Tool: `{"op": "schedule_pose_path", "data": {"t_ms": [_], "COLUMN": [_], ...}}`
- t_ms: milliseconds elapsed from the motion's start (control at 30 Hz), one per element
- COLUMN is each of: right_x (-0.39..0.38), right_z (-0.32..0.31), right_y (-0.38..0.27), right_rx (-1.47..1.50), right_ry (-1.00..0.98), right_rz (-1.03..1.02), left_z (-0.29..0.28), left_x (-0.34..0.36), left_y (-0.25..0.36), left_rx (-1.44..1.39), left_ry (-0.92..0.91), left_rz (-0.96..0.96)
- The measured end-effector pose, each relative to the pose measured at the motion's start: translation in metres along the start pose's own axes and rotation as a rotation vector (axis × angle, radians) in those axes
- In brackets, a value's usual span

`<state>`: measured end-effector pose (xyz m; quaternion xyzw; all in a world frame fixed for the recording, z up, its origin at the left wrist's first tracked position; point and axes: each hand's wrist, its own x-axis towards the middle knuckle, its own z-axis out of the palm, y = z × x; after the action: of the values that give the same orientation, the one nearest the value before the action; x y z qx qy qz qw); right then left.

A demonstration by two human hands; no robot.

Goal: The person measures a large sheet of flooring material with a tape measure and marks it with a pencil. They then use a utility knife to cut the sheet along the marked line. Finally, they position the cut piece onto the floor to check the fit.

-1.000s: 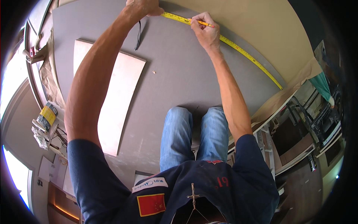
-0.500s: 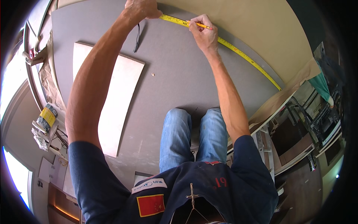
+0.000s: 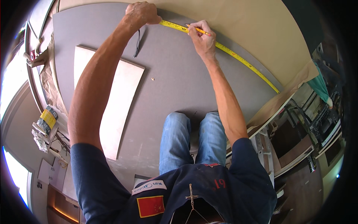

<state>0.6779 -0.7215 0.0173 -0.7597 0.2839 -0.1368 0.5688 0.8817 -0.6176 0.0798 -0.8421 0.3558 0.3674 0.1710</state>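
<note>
The grey board [image 3: 175,74] lies flat and serves as the reference surface. A yellow tape measure [image 3: 223,48] runs along the far edge of the board, from the far left corner area out toward the right edge.

Left hand [image 3: 141,13]: clenched down on the near end of the tape measure, pinning it against the far edge of the board. Whether the fingers wrap the tape case or only press the blade cannot be told; the hand covers it.

Right hand [image 3: 201,37]: grasping a pencil [image 3: 197,30] in a writing grip, tip resting at the tape, just to the right of the left hand.

Other items on the board: a pale rectangular panel [image 3: 115,100] lies on the left half, well apart from both hands. A thin dark cord-like item [image 3: 138,43] lies just below the left hand; its kind cannot be told. A small chip [image 3: 152,78] sits near the middle of the board.

Fault conditions, as judged from this position:
- The free length of tape is unsupported toward the right edge of the board. If it bows or drifts off the edge, the reading at the pencil will be wrong.
- If the left hand eases its pressure, the tape end may creep and shift the mark.
- The pencil is held at a slant; a tilted tip may place the mark beside the intended graduation.
- Both arms are at full reach; a shift of body weight could jog either hand.
</note>
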Motion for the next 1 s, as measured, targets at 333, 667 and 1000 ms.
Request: {"op": "schedule_pose_path", "data": {"t_ms": [333,667,1000], "right_x": [-0.002,-0.002,0.0], "right_z": [0.0,0.0,0.002], "right_y": [0.0,-0.003,-0.006], "right_rx": [-0.052,-0.059,0.04], "right_ry": [0.003,-0.03,0.04], "right_rz": [-0.039,-0.043,-0.042], "left_z": [0.002,0.005,0.008], "left_x": [0.0,0.005,0.004], "left_y": [0.0,0.0,-0.002], "left_rx": [-0.016,0.015,-0.034], "left_ry": [0.034,-0.039,-0.003], "left_rz": [0.016,-0.025,-0.007]}}
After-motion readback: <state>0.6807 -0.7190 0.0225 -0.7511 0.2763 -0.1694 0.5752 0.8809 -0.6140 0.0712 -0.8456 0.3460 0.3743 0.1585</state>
